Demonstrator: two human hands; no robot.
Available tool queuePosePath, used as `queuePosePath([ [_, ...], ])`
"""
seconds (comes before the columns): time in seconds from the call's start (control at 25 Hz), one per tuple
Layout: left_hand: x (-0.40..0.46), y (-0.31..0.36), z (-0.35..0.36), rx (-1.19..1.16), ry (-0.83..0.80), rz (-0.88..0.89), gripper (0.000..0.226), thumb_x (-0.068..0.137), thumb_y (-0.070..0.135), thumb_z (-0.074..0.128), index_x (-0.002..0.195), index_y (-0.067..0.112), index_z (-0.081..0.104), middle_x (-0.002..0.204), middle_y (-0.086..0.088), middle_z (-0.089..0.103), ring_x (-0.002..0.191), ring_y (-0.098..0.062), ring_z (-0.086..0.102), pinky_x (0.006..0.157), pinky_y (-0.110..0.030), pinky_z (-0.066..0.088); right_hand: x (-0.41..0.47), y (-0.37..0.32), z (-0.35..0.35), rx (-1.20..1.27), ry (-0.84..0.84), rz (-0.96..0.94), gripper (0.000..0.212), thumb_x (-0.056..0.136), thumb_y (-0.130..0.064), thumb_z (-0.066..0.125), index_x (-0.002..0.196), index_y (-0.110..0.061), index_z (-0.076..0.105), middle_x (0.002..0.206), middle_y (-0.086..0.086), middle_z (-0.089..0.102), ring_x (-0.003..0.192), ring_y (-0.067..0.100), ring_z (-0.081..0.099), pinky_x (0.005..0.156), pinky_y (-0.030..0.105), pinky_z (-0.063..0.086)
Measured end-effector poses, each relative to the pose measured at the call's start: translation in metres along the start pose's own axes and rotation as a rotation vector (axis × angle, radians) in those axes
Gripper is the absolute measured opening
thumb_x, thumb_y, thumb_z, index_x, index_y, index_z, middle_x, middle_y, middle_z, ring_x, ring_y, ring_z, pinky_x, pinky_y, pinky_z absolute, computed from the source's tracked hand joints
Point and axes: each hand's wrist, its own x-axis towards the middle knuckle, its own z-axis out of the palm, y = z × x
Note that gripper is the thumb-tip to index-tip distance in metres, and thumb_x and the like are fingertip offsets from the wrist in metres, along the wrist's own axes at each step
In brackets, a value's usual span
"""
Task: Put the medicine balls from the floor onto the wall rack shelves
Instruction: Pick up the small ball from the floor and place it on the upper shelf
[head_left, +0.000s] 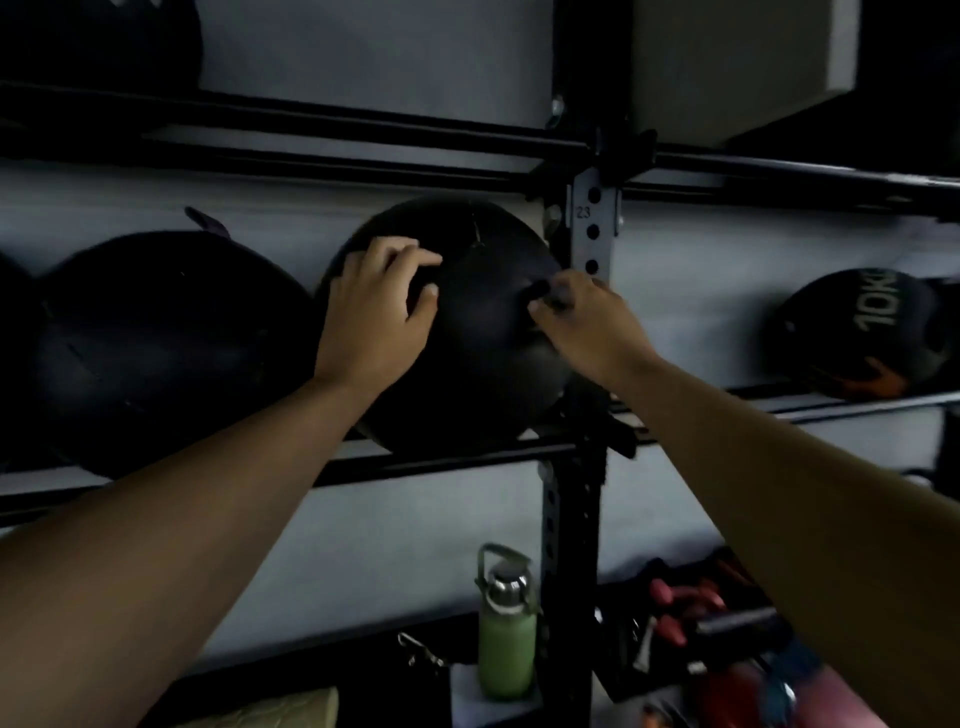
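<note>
A large black medicine ball (483, 332) rests on the middle shelf rails (447, 457) of the wall rack, just left of the upright post (595, 228). My left hand (376, 312) lies flat on the ball's upper left side, fingers spread. On the ball's right side, my right hand (582, 317) pinches a small dark tab or strap. Another big black ball (166, 348) sits on the same shelf to the left, touching the first one. Further right on that shelf is a smaller black ball marked 10KG (862, 332).
An upper shelf rail (322, 124) runs overhead, with a dark ball (104, 41) at the top left. Below stand a green water bottle (506, 639), red dumbbells (685, 603) and other gear by the post's base. The wall behind is grey.
</note>
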Motion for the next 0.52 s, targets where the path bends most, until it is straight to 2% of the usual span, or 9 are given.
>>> queuePosePath([
  [0.12,-0.062,0.030,0.017,-0.018,-0.121,0.225,0.018,0.097,0.018,0.065,0.108,0.012,0.078,0.124,-0.006,0.072,0.123,-0.036,0.062,0.102,-0.047,0.044,-0.081,0.027,-0.012,-0.167,-0.073,0.073,0.026,0.096,-0.039,0.055,0.111,-0.025,0.072,0.117,0.013,0.075,0.108,0.039,0.067,0.086,0.042,0.055],
  [0.2,-0.106,0.062,0.034,-0.148,-0.396,0.221,0.016,0.098,0.018,0.065,0.108,0.015,0.077,0.111,0.000,0.072,0.111,-0.029,0.066,0.093,-0.039,0.045,-0.142,0.049,-0.023,-0.296,-0.150,0.167,0.026,0.094,-0.039,0.055,0.103,-0.027,0.075,0.114,0.011,0.077,0.107,0.038,0.067,0.081,0.038,0.053],
  [0.28,-0.151,0.093,0.051,-0.221,-0.756,0.184,0.016,0.100,0.023,0.064,0.110,0.021,0.077,0.099,0.011,0.067,0.105,-0.021,0.067,0.084,-0.031,0.045,-0.205,0.070,-0.037,-0.416,-0.249,0.249,0.026,0.095,-0.037,0.054,0.103,-0.025,0.076,0.119,0.013,0.075,0.112,0.039,0.066,0.086,0.038,0.051],
  [0.36,-0.218,0.135,0.070,-0.238,-1.059,0.262,0.016,0.100,0.027,0.064,0.108,0.026,0.077,0.100,0.011,0.073,0.106,-0.020,0.072,0.084,-0.029,0.047,-0.292,0.094,-0.055,-0.494,-0.377,0.352,0.028,0.095,-0.031,0.052,0.102,-0.018,0.075,0.120,0.018,0.074,0.113,0.042,0.067,0.090,0.042,0.054],
  [0.44,-0.297,0.183,0.080,-0.245,-1.275,0.353,0.017,0.099,0.029,0.064,0.108,0.026,0.078,0.109,0.002,0.080,0.108,-0.022,0.073,0.086,-0.027,0.047,-0.393,0.112,-0.073,-0.526,-0.457,0.494,0.029,0.096,-0.029,0.050,0.109,-0.014,0.072,0.117,0.021,0.074,0.107,0.043,0.070,0.081,0.041,0.053],
  [0.52,-0.379,0.235,0.072,-0.286,-1.462,0.377,0.017,0.099,0.031,0.064,0.108,0.026,0.078,0.106,0.001,0.078,0.108,-0.022,0.071,0.085,-0.026,0.045,-0.500,0.120,-0.093,-0.508,-0.532,0.664,0.030,0.097,-0.032,0.051,0.114,-0.019,0.071,0.117,0.017,0.074,0.106,0.041,0.070,0.074,0.035,0.047],
])
